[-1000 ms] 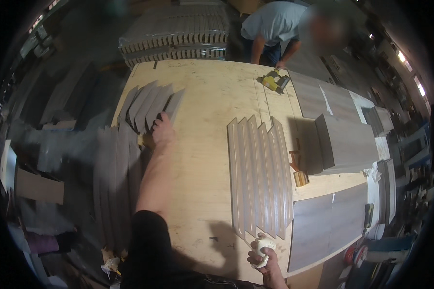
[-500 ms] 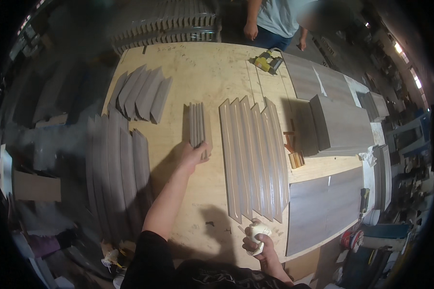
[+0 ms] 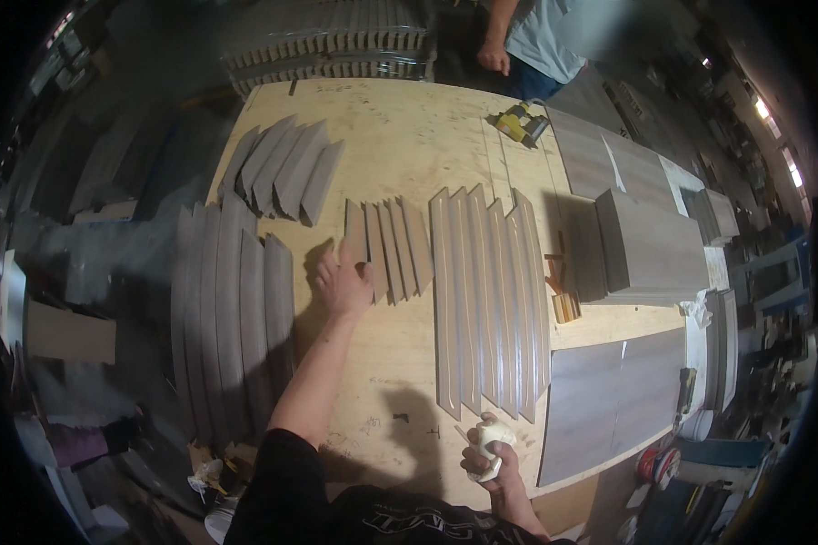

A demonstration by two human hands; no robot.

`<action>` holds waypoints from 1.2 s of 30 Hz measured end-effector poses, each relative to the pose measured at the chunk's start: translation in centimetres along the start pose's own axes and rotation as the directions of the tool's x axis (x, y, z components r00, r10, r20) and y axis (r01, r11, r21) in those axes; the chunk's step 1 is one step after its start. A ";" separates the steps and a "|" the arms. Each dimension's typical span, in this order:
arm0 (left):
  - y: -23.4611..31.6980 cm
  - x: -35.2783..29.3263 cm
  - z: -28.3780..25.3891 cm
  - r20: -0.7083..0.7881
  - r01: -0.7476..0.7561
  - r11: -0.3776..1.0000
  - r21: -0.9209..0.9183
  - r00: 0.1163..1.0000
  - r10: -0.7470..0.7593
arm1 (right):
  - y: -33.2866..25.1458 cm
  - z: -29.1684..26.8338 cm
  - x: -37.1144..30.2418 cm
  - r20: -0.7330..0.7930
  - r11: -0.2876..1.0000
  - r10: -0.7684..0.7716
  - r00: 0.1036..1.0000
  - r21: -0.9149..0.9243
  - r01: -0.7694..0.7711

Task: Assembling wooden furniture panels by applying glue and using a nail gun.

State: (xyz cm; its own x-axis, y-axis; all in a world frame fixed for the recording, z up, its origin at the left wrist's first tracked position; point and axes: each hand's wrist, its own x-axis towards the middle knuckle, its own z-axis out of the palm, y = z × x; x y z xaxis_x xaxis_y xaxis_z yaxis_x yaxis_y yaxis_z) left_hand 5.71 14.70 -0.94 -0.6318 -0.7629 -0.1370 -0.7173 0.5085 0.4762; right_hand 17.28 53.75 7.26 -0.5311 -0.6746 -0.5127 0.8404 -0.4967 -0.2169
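1. Head camera: your left hand [image 3: 343, 286] lies palm-down, fingers apart, at the left edge of the short mitred strips [image 3: 393, 250]. Whether its fingertips press on the nearest strip, the view cannot tell.
2. Your right hand [image 3: 503, 467] is wrapped around a white squeeze bottle [image 3: 497, 434], just below the lower ends of the long beaded strips [image 3: 491, 300].
3. The short strips lie just right of your left fingers on the plywood worktop [image 3: 364, 118], brown faces up, slightly fanned. Nudge them by their edges with flat fingers; pinching a pointed end could tip one.
4. The long strips sit just beyond the short ones, rightward of your left hand. Their tan lines look smearable, so push gently in that direction.
5. Ease your squeeze on the bottle while the left fingers work; a hard grip could drip onto the wood.
6. Grey long strips [image 3: 216, 318] lie left of your left hand, and grey short strips [image 3: 286, 168] above it. Lift your wrist a little, so your forearm drags neither group.
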 end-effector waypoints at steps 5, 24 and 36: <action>0.3 -0.2 2.7 0.035 -0.484 0.867 0.115 0.875 0.484 | 0.0 0.0 0.4 -0.011 1.000 0.021 1.000 -0.015 -0.021; 4.8 1.2 2.0 0.247 -0.548 0.820 0.166 0.828 0.503 | -0.4 0.3 1.4 0.019 0.999 0.047 0.999 0.018 -0.047; 1.4 1.8 1.6 0.247 -0.554 0.796 0.244 0.829 0.502 | -0.3 -0.2 0.2 0.030 1.000 0.024 0.999 0.014 -0.024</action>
State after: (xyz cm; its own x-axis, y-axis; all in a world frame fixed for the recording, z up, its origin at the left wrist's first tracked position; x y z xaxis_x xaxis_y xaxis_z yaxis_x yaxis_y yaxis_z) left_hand 3.12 14.69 -1.89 -0.9563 -0.2785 -0.0892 -0.2921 0.9250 0.2431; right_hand 16.91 53.87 7.09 -0.5141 -0.7025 -0.4922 0.8514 -0.4878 -0.1930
